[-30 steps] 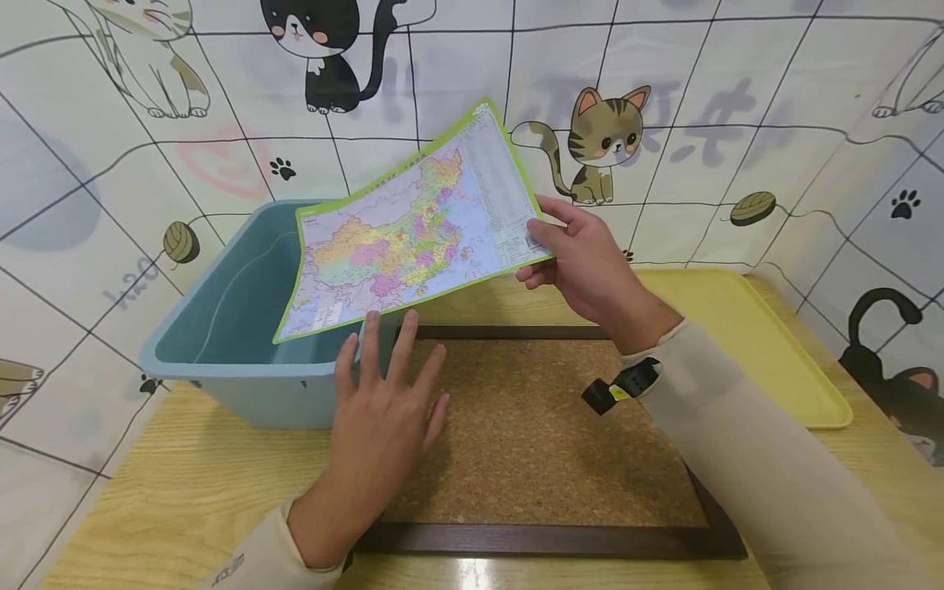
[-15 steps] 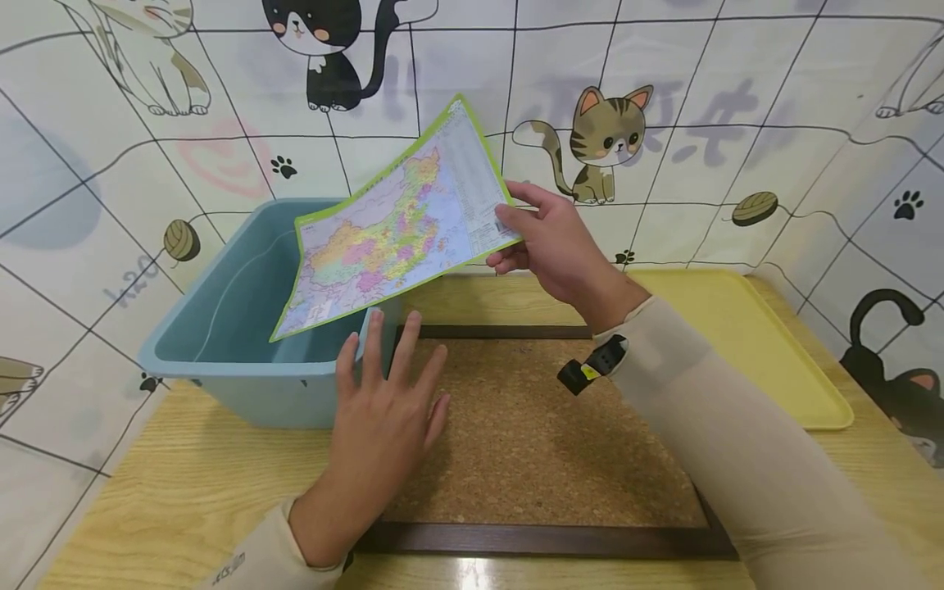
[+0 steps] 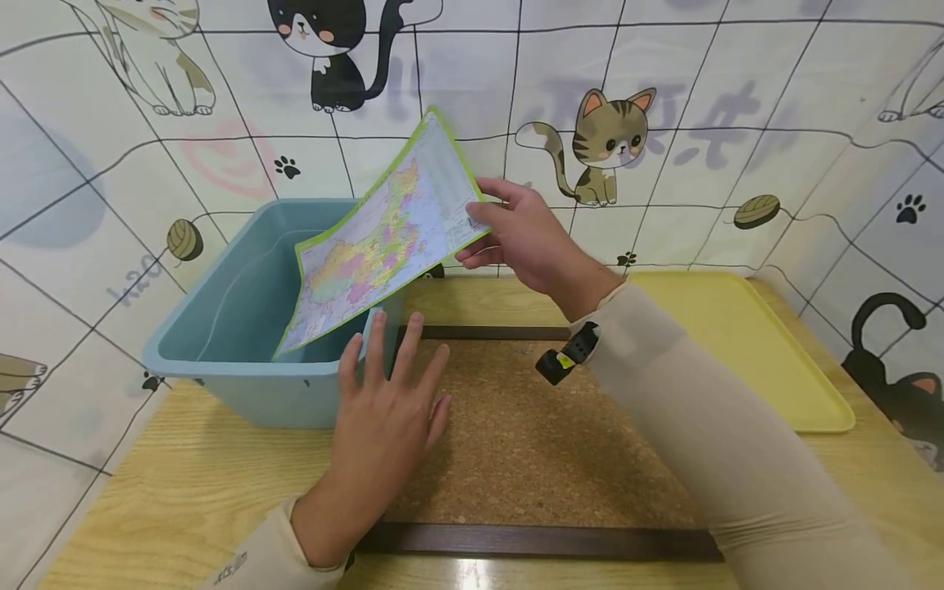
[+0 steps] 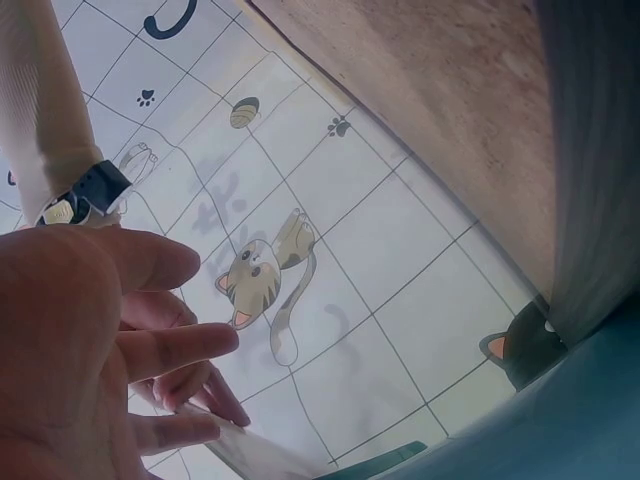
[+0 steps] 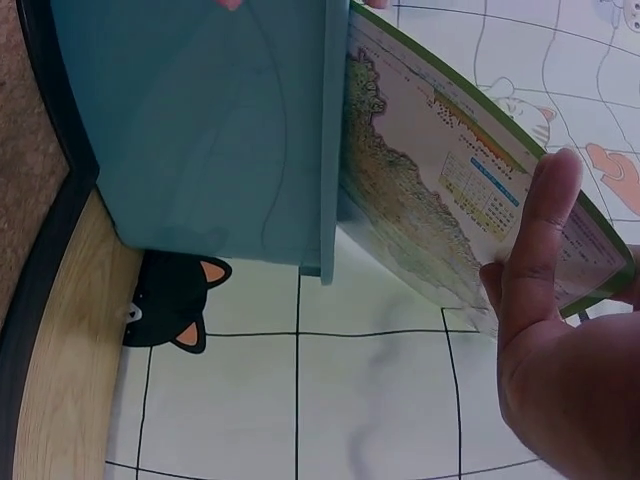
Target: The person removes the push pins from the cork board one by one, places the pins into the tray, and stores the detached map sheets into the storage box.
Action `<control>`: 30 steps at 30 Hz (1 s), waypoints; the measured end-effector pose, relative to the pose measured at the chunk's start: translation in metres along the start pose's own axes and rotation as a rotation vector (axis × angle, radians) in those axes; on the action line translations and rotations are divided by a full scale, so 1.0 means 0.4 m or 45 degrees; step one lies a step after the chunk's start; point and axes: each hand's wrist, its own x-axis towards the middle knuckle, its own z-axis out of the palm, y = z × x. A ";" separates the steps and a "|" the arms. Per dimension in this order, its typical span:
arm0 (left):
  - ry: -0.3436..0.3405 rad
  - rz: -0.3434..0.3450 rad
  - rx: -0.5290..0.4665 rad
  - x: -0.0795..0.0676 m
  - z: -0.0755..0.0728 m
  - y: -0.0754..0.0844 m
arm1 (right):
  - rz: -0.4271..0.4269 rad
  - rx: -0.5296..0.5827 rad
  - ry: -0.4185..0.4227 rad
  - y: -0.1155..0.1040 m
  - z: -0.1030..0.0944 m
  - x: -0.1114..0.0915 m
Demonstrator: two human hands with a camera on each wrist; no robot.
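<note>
A printed map (image 3: 369, 250) with a green border hangs tilted over the blue plastic tub (image 3: 221, 369), its lower left corner dipping inside the rim. My right hand (image 3: 527, 238) pinches the map's right edge between thumb and fingers. The right wrist view shows the map's other side (image 5: 430, 190), also printed, with the fingers behind and along it. My left hand (image 3: 387, 410) is spread with fingers extended, its fingertips right at the tub's right rim. The left wrist view shows that palm (image 4: 60, 350) with nothing in it.
Under the hands lies a cork board (image 3: 546, 434) in a dark frame (image 3: 516, 541), on a wooden table (image 3: 184, 492). A yellow tray (image 3: 760, 352) is at the back right. Behind stands a wall covering (image 3: 686, 74) with printed cats.
My right hand has moved left with the map, which now bends more and reaches further down into the tub. My left hand stays where it was.
</note>
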 end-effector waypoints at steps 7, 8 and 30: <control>-0.008 0.002 -0.001 -0.001 0.001 -0.001 | 0.018 0.004 -0.035 0.014 0.044 0.027; -0.006 0.003 0.001 -0.001 0.001 -0.001 | 0.024 0.007 -0.034 0.017 0.050 0.029; -0.053 -0.001 -0.009 0.001 -0.004 0.000 | 0.120 -0.115 -0.091 0.052 0.113 0.035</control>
